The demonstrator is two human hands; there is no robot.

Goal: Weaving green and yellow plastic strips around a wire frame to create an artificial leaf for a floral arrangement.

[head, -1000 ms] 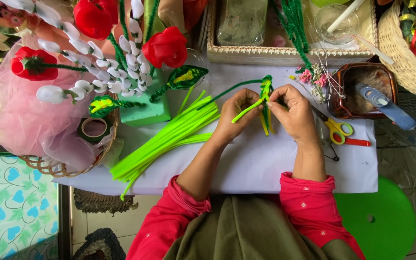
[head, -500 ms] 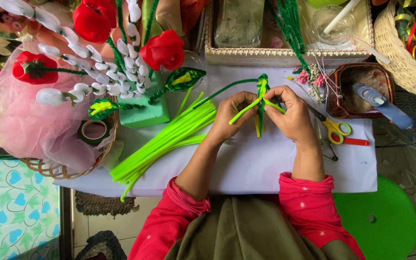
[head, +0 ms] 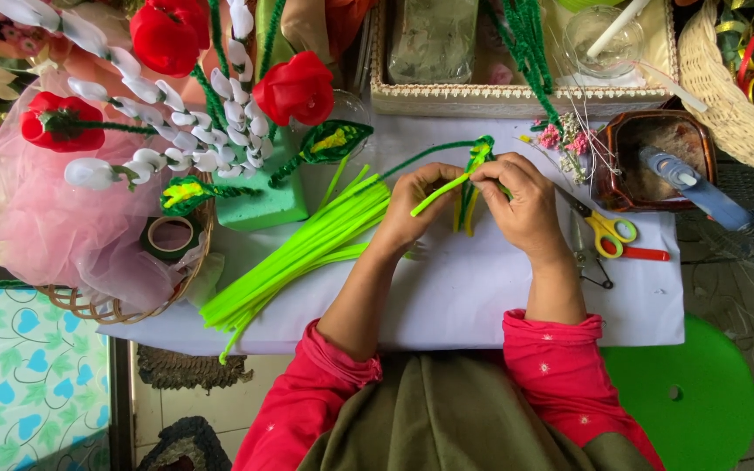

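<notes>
Both hands (head: 473, 205) together, fingers (head: 482, 174) pinched, forearms angled inward.

Bare white tabletop (head: 455, 296) lies open between the forearms and toward the near edge. Left, a heap of green stems (head: 298, 253) and a foam block (head: 259, 201) bar the way; right, scissors (head: 608, 231) and a brown dish (head: 652, 157); behind, a tray (head: 499, 100).

1. The light is bright and soft, like daylight, and it falls evenly all over.
2. The white worktop (head: 482, 296) shines pale but has no hard glare.
3. Shadows are faint; a small soft one sits under the left hand (head: 416, 205) and the right hand (head: 525, 205).
4. The middle looks sharp.
5. Things at the edges look a little bent.
</notes>
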